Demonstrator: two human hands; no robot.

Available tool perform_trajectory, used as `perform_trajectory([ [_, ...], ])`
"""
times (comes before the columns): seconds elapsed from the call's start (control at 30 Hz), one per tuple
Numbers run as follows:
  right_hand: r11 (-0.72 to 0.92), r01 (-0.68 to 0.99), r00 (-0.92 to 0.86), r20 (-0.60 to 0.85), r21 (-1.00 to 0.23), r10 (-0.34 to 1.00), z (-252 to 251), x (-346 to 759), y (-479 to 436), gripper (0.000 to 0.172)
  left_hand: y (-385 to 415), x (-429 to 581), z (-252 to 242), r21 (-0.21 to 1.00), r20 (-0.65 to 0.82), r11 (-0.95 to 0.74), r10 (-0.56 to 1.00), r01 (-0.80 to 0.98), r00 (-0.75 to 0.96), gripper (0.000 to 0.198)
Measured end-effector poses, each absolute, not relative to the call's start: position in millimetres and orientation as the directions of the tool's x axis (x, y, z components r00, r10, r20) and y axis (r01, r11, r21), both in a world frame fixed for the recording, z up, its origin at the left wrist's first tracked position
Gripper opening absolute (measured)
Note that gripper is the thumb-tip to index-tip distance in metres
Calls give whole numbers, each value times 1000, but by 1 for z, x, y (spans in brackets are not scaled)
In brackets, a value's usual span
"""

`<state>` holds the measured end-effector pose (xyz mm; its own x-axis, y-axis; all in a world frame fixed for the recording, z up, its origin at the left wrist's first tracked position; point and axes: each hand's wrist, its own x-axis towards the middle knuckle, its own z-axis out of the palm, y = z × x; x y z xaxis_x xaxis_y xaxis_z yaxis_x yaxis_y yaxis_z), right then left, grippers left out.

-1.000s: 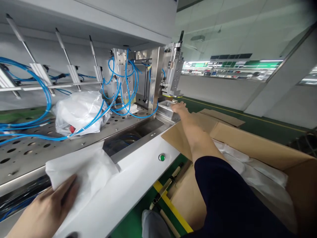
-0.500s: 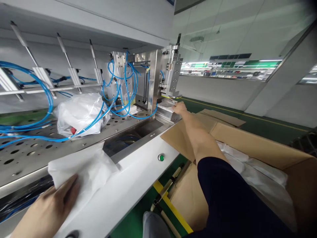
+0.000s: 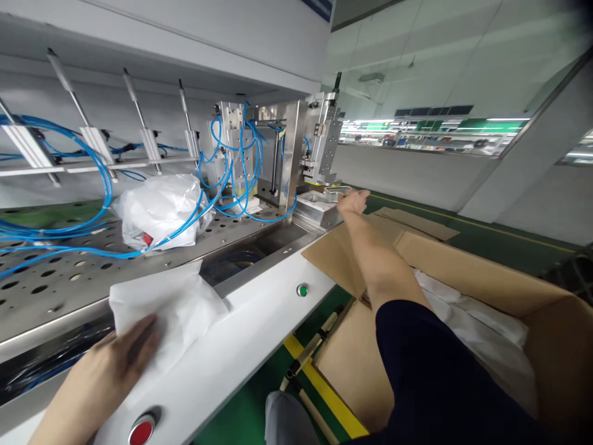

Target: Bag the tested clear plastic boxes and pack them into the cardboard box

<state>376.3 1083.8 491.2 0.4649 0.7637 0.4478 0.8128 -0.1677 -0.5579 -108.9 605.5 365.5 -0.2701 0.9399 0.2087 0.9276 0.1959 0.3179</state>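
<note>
Right hand (image 3: 354, 201): at the right edge of the metal fixture (image 3: 315, 204); fingers curled toward a thin pale piece, grip cannot be told.
Left hand (image 3: 99, 377): fingers spread flat, pressing on the white sheets (image 3: 171, 303), well left of the fixture.
Cardboard box (image 3: 463, 266): right of the fixture, beneath the forearm.

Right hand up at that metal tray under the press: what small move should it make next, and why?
Probably draw the right hand back toward the cardboard box. Its fingertips are at the edge of the metal tray, close below the press head; whether they pinch anything is too small to tell. The left hand lies flat on the white sheets.
</note>
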Motion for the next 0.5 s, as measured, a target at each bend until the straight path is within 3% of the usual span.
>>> perform_trajectory([
  [0.13,-23,883,308,540,-469,783,488,416,1038,30,599,-109,383,550,82,360,874,753,-479,86],
  [0.23,128,935,123,639,-332,759,481,442,988,30,595,-111,390,717,73,332,839,613,-539,83],
  [0.3,184,944,44,659,-273,751,475,455,949,32,597,-111,393,768,62,303,842,564,-536,80],
  [0.37,232,945,-24,660,-229,751,469,462,909,33,601,-111,394,731,36,320,864,602,-503,75],
  [0.43,282,939,-86,663,-194,743,464,465,874,34,607,-110,395,601,1,346,901,720,-434,73],
  [0.5,314,934,-128,656,-173,743,457,464,844,34,610,-108,394,444,41,270,946,854,-321,71],
])
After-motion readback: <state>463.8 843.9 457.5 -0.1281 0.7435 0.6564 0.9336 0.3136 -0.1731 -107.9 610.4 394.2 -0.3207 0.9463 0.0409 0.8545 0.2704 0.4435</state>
